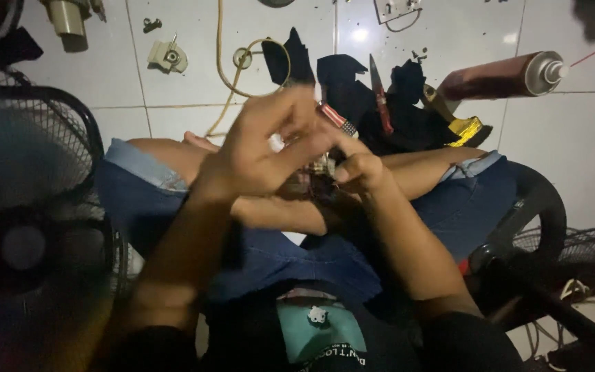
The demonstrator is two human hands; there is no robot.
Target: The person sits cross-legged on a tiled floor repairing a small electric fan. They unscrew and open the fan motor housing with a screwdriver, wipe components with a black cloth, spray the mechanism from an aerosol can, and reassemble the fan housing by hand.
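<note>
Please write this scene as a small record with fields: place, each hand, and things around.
place: white tiled floor; the person sits cross-legged in blue jeans
left hand: raised over the lap, fingers bent toward the right hand
right hand: holds a tool with a red handle
between the hands: a small part, too dark to identify
left side: fan guard
floor ahead: spray can, black cloth, yellowish cord
</note>
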